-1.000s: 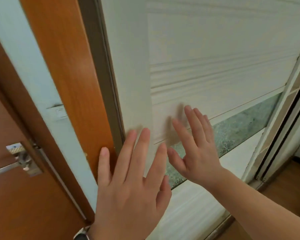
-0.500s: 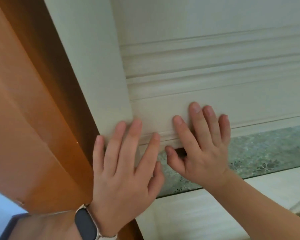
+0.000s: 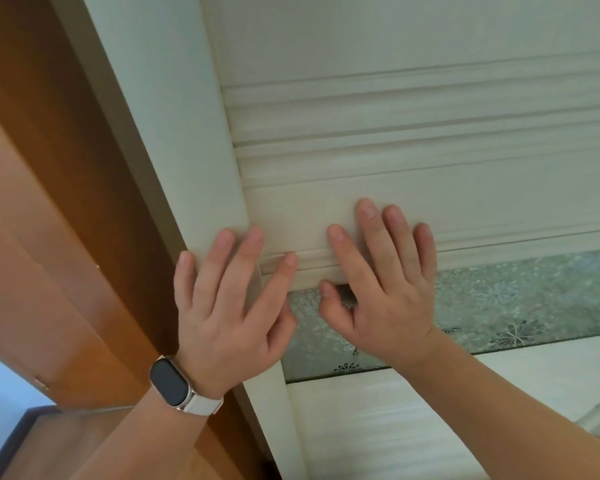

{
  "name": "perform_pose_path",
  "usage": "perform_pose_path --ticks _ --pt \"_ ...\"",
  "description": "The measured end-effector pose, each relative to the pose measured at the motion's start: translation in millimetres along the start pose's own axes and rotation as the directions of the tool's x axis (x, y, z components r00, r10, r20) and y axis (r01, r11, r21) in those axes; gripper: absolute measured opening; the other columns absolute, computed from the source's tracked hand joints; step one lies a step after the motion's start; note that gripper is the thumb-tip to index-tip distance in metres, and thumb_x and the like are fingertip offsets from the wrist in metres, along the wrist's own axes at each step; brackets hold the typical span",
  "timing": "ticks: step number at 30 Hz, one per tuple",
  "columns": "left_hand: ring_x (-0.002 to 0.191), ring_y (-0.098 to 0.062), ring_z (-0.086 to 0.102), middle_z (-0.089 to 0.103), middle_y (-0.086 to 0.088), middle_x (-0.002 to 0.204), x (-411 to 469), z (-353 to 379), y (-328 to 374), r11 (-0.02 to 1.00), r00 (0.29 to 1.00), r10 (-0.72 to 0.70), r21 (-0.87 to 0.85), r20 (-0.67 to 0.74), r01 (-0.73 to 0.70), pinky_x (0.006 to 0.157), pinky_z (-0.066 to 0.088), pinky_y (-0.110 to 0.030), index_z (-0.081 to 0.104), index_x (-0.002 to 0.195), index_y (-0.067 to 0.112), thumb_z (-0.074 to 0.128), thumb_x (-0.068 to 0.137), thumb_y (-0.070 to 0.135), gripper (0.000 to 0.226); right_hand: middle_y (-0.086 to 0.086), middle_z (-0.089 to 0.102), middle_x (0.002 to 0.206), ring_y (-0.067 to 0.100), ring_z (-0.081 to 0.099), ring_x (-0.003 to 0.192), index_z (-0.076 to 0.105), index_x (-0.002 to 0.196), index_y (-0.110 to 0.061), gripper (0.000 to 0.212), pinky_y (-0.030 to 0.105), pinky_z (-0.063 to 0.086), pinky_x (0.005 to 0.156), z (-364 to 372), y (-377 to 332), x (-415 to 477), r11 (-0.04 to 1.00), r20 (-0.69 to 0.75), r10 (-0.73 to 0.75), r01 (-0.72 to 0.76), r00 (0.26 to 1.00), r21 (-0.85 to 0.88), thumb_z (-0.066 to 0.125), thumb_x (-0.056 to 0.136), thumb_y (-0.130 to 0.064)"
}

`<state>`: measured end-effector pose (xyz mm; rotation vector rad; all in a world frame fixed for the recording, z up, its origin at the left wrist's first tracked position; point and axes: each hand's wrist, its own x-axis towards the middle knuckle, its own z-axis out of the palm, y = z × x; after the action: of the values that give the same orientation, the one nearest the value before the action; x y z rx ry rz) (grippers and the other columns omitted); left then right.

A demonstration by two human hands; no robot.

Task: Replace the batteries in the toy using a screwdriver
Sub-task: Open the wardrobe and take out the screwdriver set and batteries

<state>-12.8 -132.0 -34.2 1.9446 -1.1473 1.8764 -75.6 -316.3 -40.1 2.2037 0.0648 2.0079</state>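
Note:
No toy, battery or screwdriver is in view. My left hand (image 3: 231,313) lies flat with its fingers spread on the left edge of a cream panelled door (image 3: 413,188). It wears a dark watch on a white strap at the wrist. My right hand (image 3: 383,289) presses flat on the same door beside it, fingers apart, across the moulding just above a strip of frosted patterned glass (image 3: 520,303). Both hands hold nothing.
An orange-brown wooden door frame (image 3: 59,209) runs down the left side next to the cream door. A bit of pale blue wall and a dark skirting board (image 3: 11,441) show at the bottom left.
The view has swung left and closer to the cream door. Both hands have come to rest flat on it, and the brown door with its metal handle has left the view.

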Motion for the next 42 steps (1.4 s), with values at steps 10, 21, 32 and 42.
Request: perform_pose_path --ticks 10,21,32,42 --pt "0.152 -0.024 0.024 0.037 -0.009 0.152 10 18 25 0.988 0.998 -0.018 -0.155 -0.057 0.009 0.121 0.016 -0.054 0.062 0.13 0.02 0.062 0.081 0.027 0.049 0.02 0.037 0.148 0.024 0.016 0.152 0.042 0.143 -0.015 0.059 0.05 0.017 0.12 -10 27 -5 0.998 0.058 0.007 -0.003 0.998 -0.064 0.047 0.09 -0.041" --pt "0.144 -0.021 0.034 0.048 -0.004 0.148 30 29 55 0.924 0.991 -0.094 -0.38 -0.098 0.05 0.119 0.02 -0.052 0.073 0.122 0.015 0.058 0.086 0.025 0.04 0.027 0.031 0.145 0.031 0.021 0.146 0.03 0.142 -0.013 0.052 0.062 0.024 0.115 -25 43 -5 0.988 0.12 0.092 -0.076 0.988 -0.133 0.031 0.1 -0.044" --pt "0.144 -0.023 0.034 0.047 -0.007 0.148 48 48 98 0.874 0.979 -0.155 -0.48 -0.134 0.073 0.118 0.025 -0.05 0.074 0.121 0.016 0.06 0.087 0.023 0.037 0.029 0.03 0.146 0.051 0.036 0.135 0.038 0.138 -0.002 0.055 0.068 0.035 0.106 -49 86 -11 0.977 0.195 0.115 -0.076 0.974 -0.2 0.035 0.101 -0.043" --pt "0.147 -0.023 0.03 0.04 -0.007 0.152 69 67 150 0.909 0.986 -0.117 -0.412 -0.119 0.058 0.118 0.027 -0.051 0.073 0.121 0.017 0.061 0.085 0.02 0.038 0.026 0.032 0.142 0.041 0.033 0.137 0.04 0.135 -0.005 0.056 0.067 0.033 0.106 -56 145 -23 0.983 0.105 0.129 -0.113 0.986 -0.146 0.03 0.101 -0.047"
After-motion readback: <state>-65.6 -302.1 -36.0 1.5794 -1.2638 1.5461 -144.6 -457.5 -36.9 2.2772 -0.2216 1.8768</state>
